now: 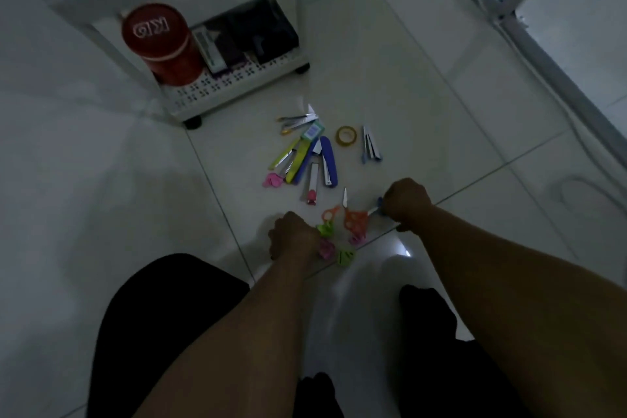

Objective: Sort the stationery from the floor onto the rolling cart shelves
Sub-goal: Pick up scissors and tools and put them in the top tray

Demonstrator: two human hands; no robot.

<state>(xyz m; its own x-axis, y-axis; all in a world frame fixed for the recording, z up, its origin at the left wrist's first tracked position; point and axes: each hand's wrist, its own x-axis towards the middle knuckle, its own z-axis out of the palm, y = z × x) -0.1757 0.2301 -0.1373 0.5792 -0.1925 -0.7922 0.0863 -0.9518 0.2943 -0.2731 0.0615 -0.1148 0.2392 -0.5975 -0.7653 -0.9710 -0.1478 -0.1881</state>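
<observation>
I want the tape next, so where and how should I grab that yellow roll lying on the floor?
The tape roll lies flat and apart from the pile. Come straight down from above, one finger in its open centre and thumb on the outer rim; lying flat, its sides give little to pinch.

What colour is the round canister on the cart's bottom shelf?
Red, with a white logo on its lid; the head view shows it.

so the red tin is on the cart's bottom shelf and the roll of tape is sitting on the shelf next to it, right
Not quite. The red tin is on the cart's bottom shelf, but the roll of tape is not beside it: the head view shows it lying on the floor in front of the cart, among the loose stationery.
</observation>
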